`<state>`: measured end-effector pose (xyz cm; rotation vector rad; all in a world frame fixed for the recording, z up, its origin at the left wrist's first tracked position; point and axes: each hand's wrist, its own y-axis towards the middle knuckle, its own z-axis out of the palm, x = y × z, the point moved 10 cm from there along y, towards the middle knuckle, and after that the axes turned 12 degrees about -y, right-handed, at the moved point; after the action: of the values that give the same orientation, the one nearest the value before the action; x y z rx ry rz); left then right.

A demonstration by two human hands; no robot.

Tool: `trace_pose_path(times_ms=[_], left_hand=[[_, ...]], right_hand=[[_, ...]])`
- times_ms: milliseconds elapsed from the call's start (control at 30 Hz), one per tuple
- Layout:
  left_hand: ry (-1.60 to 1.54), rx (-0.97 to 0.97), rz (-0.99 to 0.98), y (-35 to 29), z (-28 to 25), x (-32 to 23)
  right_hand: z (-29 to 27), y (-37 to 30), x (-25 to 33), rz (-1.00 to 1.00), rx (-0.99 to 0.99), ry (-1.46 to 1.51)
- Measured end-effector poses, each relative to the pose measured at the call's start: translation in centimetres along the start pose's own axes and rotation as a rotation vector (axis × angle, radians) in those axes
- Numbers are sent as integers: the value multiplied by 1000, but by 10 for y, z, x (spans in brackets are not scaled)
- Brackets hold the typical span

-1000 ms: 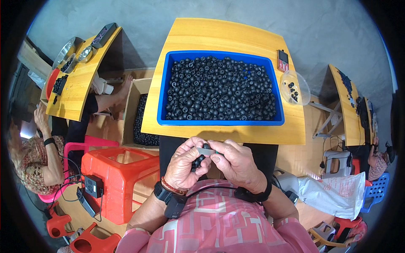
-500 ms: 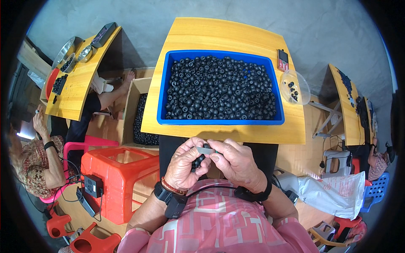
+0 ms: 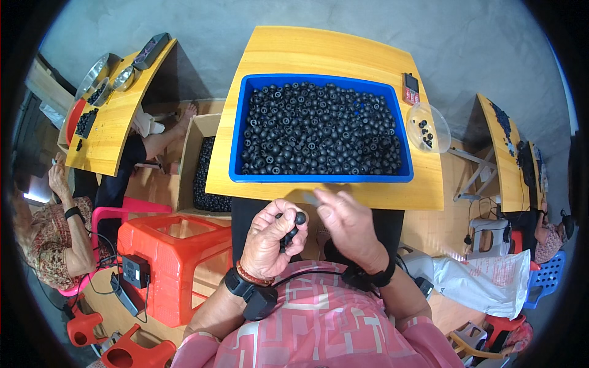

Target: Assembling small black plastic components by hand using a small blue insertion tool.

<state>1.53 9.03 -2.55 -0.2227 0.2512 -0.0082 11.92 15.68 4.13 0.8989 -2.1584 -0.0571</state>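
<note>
Several small black round caps (image 3: 300,218) are gripped by my left hand (image 3: 265,242), one between thumb and fingertips, others lower in the curled fingers. Just to the right, my right hand (image 3: 353,228) is closed in a pinch on a thin grey blade-like strip (image 3: 311,197), smeared by motion. The strip's tip is apart from the caps. Both hands are over my lap, in front of the table's near edge. Beyond them stands a blue plastic tray (image 3: 322,178) filled with black round caps (image 3: 319,129), many with a hole showing.
The tray rests on a yellow wooden table (image 3: 331,52). A red phone (image 3: 411,89) and a clear plastic bowl (image 3: 438,132) with a few caps lie to its right. A cardboard box (image 3: 186,165) and red stool (image 3: 147,239) stand left. Another person (image 3: 67,239) sits further left.
My right hand has drawn the grey strip away from the left hand, moving slightly right. The cap at my left fingertips is now uncovered. My left hand has barely moved.
</note>
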Motion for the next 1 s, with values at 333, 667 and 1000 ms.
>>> trace_pose_path(times_ms=[333,667,1000], left_hand=[[-70,-113,-42,-1,-7,5],[-49,-64,-4,0,-7,-1],[-55,-95,-21,1,-6,1]], right_hand=[[2,-6,11,-14,37,199],[5,-6,29,-130,65,-34],[3,-5,25,-118,36,5]])
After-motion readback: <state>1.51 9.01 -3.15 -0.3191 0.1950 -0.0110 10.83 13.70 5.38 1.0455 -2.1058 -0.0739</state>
